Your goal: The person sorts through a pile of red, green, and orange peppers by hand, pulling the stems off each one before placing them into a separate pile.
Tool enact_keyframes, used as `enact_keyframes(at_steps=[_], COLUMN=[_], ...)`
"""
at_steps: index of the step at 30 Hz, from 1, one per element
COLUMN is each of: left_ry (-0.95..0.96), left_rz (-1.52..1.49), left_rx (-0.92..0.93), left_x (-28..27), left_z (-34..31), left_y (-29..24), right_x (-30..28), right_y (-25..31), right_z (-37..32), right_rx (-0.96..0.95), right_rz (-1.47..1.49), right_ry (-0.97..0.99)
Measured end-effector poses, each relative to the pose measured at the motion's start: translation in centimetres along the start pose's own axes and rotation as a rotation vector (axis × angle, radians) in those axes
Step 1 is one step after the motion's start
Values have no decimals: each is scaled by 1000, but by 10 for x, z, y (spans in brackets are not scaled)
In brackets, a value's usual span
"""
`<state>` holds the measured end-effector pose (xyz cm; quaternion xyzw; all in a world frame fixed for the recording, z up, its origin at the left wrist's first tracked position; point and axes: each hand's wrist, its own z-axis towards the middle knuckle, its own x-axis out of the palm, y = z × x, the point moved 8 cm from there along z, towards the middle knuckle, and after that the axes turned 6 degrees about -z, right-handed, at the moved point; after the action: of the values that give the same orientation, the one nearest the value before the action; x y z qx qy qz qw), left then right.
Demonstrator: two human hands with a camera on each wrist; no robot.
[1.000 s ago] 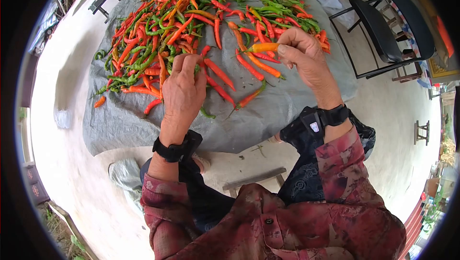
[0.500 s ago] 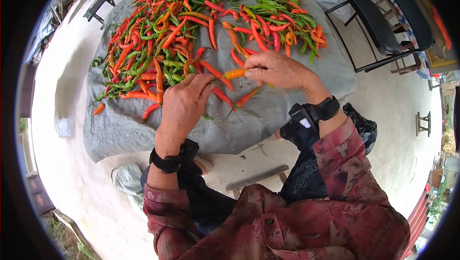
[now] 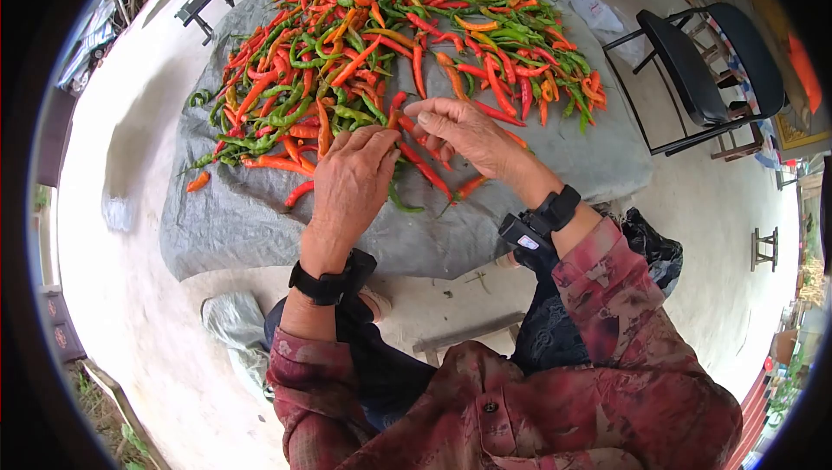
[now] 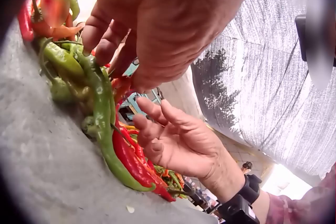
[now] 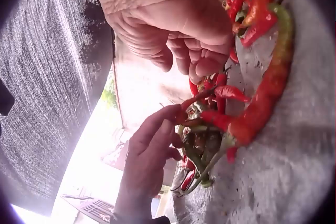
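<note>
Beside the near edge of the chili pile, my left hand (image 3: 351, 177) pinches a reddish-orange chili (image 3: 393, 116) between thumb and fingers. Part of that chili is hidden by the hand in the left wrist view. My right hand (image 3: 472, 139) is just to the right, its fingers loosely bent and holding nothing. A long green chili (image 4: 103, 113) and a red chili (image 4: 137, 167) lie below the hands. In the right wrist view, a red chili with a green end (image 5: 262, 98) lies on the sheet below my right hand.
Red, orange and green chilies (image 3: 303, 54) cover the far part of the grey sheet (image 3: 234, 236). A black folding chair (image 3: 685, 67) stands at the right and a small stool (image 3: 206, 2) at the far left. Another person's hand shows at the top edge.
The orange chili has left my right hand, which has moved left and opened beside my left hand. My left hand has shifted slightly right and now pinches a chili.
</note>
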<state>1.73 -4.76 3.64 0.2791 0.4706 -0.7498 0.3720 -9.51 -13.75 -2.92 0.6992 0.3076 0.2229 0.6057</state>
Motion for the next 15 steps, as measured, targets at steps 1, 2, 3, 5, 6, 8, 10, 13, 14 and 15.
enact_keyframes(at_steps=[1,2,3,5,6,8,10,13,14,15], left_ry=[-4,-1,3,25,68,47,-18,-112,-139,-140], left_rz=[1,-20,-41,-44,-71,-138,-199,-463,-662,-662], left_rx=[-1,41,83,124,143,180,46,-257,-427,-425], left_x=[1,3,5,9,15,14,6,-4,-1,1], left_z=[0,-2,-3,-6,-8,-7,-5,-1,-4,-3], left_y=[-2,-8,-15,-25,-28,-32,-21,1,13,15], right_x=[5,7,8,9,9,-1,-4,3,12,15], right_y=[-1,-2,-2,-1,0,10,24,32,32,28], right_z=[1,3,4,6,6,3,-4,-12,-15,-19], right_rx=[23,18,16,-12,-12,-106,-154,-214,-228,-230], right_rz=[20,40,38,-2,-4,-252,-141,-21,-11,-12], right_ry=[-8,-52,-52,-53,-50,-146,-166,-77,29,29])
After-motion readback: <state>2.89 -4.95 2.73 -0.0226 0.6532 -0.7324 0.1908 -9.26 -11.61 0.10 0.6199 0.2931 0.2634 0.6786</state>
